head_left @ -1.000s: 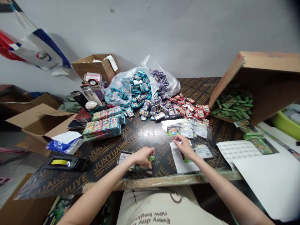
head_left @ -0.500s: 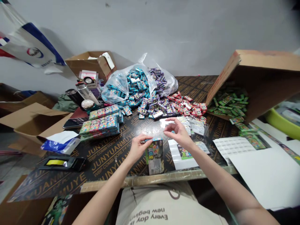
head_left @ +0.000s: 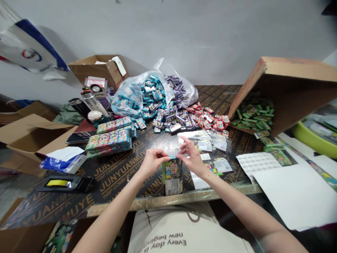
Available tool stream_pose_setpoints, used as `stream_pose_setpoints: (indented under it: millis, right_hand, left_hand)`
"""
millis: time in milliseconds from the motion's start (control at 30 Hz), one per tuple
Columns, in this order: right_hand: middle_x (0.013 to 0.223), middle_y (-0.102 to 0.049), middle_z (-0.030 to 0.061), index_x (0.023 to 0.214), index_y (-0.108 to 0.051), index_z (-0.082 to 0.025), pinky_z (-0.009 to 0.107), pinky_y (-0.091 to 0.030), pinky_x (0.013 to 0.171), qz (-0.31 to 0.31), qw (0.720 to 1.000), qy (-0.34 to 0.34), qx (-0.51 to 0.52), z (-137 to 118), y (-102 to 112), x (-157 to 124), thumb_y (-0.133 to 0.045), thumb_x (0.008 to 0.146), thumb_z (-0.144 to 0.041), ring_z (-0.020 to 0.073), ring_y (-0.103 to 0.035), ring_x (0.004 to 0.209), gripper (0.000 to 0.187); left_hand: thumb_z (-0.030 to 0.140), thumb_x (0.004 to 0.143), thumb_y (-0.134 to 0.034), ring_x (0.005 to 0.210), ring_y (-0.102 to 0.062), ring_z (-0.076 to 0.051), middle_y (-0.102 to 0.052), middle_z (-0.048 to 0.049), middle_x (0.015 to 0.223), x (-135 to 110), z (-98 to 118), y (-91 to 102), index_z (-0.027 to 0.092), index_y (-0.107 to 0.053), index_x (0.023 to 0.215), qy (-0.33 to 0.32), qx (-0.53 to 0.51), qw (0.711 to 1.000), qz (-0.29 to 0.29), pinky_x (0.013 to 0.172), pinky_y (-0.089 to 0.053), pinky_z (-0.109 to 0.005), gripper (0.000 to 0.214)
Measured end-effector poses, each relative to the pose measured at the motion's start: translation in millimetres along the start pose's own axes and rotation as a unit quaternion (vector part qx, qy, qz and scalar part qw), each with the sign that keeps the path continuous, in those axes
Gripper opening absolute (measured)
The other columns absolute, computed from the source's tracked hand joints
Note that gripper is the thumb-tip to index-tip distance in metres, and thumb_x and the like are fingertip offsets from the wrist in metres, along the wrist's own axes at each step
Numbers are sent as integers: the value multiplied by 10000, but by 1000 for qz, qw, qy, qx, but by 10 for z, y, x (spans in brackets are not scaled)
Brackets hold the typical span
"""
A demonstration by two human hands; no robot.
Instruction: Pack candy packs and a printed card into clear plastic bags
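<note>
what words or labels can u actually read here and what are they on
"JUNYUANMUYE": repeated on the black plywood tabletop
"WBP COMBI CORE": smaller, on the same tabletop
"Every day is new begin": upside down on the cream cloth apron, the end cut off
Print on the packet between the hands: too small to read

Packet heap (head_left: 168,121) beyond the right hand (head_left: 193,161)

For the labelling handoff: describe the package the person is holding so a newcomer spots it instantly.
On the dark plywood tabletop lettered in gold, look to the front edge, directly before the wearer. A colourful printed package stands upright there, its top edge between the left hand and right hand. Unlike the heaped packets farther back, it stands alone, with a pale label low on its face.
</note>
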State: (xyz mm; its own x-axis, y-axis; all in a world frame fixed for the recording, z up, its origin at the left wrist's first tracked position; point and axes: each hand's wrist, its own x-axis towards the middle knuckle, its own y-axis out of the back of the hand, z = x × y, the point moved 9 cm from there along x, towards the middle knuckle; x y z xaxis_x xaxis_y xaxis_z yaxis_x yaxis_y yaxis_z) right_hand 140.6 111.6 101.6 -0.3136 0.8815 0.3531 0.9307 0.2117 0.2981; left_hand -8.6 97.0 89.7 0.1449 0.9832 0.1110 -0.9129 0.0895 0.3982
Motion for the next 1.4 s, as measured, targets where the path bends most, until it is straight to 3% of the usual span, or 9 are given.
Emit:
stream_pose_setpoints:
  millis: [133, 233, 500, 667, 767, 1033, 1200, 1300, 1400]
  right_hand:
    - [941, -541, 44, 1280, -347, -319, 341, -491, 785, 20, 985, 133, -105, -153, -8, -195, -486, 813, -132, 153, -578, 783, 522]
    - [927, -570, 57, 1286, -335, -303, 369, -490, 800, 30, 977, 173, -121, -148, -1, -303, -486, 819, -134, 183, -576, 862, 518]
    - [756, -579, -13, 1373, -143, -271, 328, -467, 782, -6, 999, -10, 32, -257, 240, 148, -554, 781, -186, 135, -567, 718, 725]
    - [622, -531, -59, 1377, -143, -233, 257, -451, 617, -196, 973, -75, 98, -245, -193, 247, -632, 709, -190, 104, -519, 582, 829]
    - [594, -516, -70, 1381, -133, -217, 241, -433, 596, -236, 965, -81, 79, -175, -366, 220, -632, 692, -158, 97, -512, 563, 853]
    - [602, -524, -77, 1378, -143, -261, 253, -411, 644, -228, 972, -45, -15, -187, -381, 241, -585, 701, -98, 94, -514, 565, 825]
    - [644, -514, -72, 1349, -225, -299, 276, -385, 713, -173, 981, -20, -86, -214, -327, 229, -582, 690, -100, 93, -483, 602, 776]
    - [740, -500, -44, 1355, -180, -305, 248, -401, 640, -139, 987, -71, -33, 24, -337, 186, -641, 668, -205, 101, -474, 619, 833]
    - [868, -509, 8, 1352, -149, -284, 264, -419, 640, -104, 984, -145, -26, 510, -198, 202, -543, 759, -319, 119, -505, 673, 713]
  left_hand:
    - [251, 802, -524, 690, -577, -141, -636, -56, 748, -136, 247, -70, 150, -633, 739, -154, 174, 972, -26, 653, -430, -243, 161]
    - [217, 843, -453, 717, -559, -134, -604, -54, 787, -221, 287, -122, 160, -622, 838, -182, 224, 957, -31, 664, -425, -237, 178]
    - [160, 829, -450, 684, -516, -120, -532, -29, 769, -225, 264, -179, 229, -656, 979, -156, 208, 966, 1, 619, -408, -230, 264]
    - [154, 726, -578, 657, -568, -136, -605, -28, 687, -197, 212, -33, 164, -666, 714, -102, 91, 988, 70, 630, -437, -250, 90]
    - [167, 684, -609, 648, -584, -150, -632, -39, 676, -209, 218, 19, 149, -620, 631, -87, 67, 990, 93, 639, -445, -266, 57]
    - [242, 665, -636, 616, -543, -133, -589, -19, 644, -234, 240, 1, 151, -568, 611, -97, 91, 984, 121, 608, -418, -250, 126]
    - [264, 662, -659, 604, -538, -123, -575, -7, 624, -227, 166, -9, 155, -545, 571, -75, 81, 982, 153, 597, -416, -240, 182]
    - [287, 654, -672, 663, -576, -134, -612, -13, 715, -254, 10, -77, 157, -601, 748, -24, 3, 987, 158, 625, -452, -242, 176]
    - [326, 695, -634, 737, -615, -160, -657, -43, 839, -341, -169, -188, 143, -587, 941, 33, -107, 987, 114, 666, -491, -267, 311]
